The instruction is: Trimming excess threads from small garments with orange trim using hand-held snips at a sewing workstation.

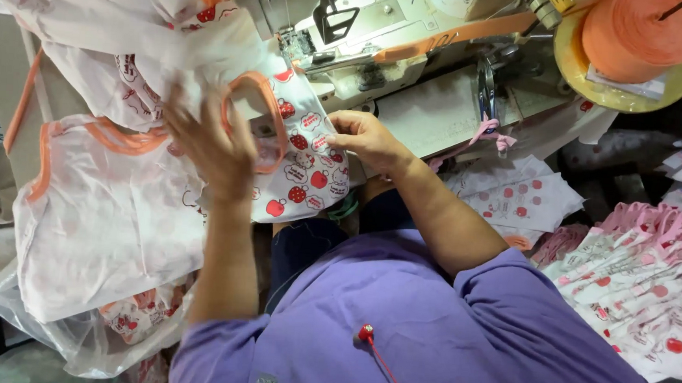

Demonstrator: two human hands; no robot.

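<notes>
A small white garment piece (303,165) printed with red fruit shapes and edged in orange binding lies in front of the sewing machine (366,35). My left hand (206,140) is spread flat on its left part, fingers apart, close to the orange-trimmed loop (271,104). My right hand (364,136) pinches the fabric's right edge near the machine bed. The needle area sits just above the cloth.
Finished white pieces with orange trim (103,208) hang at the left over a clear plastic bag (71,341). A large spool of orange binding tape (642,36) stands at the top right. Scissors (487,90) rest on the machine table. More printed pieces (643,289) are piled at the right.
</notes>
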